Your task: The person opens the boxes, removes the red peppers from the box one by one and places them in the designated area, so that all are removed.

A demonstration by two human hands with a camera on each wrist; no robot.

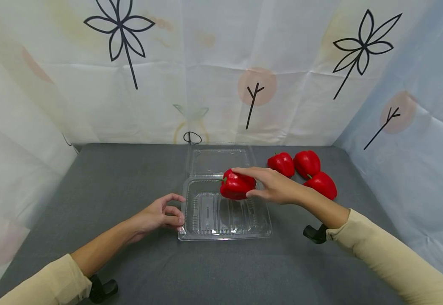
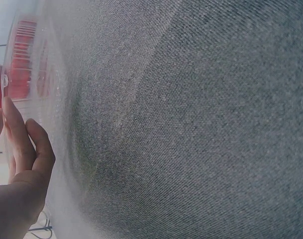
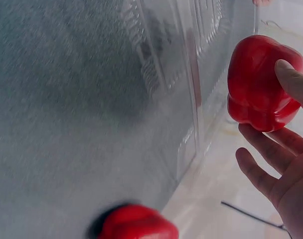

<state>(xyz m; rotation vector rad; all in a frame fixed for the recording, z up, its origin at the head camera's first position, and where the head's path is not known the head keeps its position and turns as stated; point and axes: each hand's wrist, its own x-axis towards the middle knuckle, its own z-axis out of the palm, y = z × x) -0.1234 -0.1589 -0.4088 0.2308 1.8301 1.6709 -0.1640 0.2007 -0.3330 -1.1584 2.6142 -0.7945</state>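
A glossy red bell pepper (image 1: 236, 185) hangs above the right part of a clear plastic clamshell container (image 1: 202, 231), its green stem toward the left. My right hand (image 1: 275, 185) grips this pepper between thumb and fingers; the right wrist view shows the thumb (image 3: 292, 82) on one side and fingertips on another. The container lies with its lid (image 1: 221, 163) folded back, away from me. At its left rim my left hand (image 1: 158, 216) pinches the edge between thumb and fingers. The same left hand (image 2: 29, 154) appears by the rim in the left wrist view.
Three more red bell peppers sit together behind my right forearm: one at the left (image 1: 281, 164), one at the back (image 1: 307, 163) and one nearer (image 1: 323, 185). A grey cloth-covered table (image 1: 130, 169) lies beneath everything. Printed fabric (image 1: 214, 84) hangs behind and at both sides.
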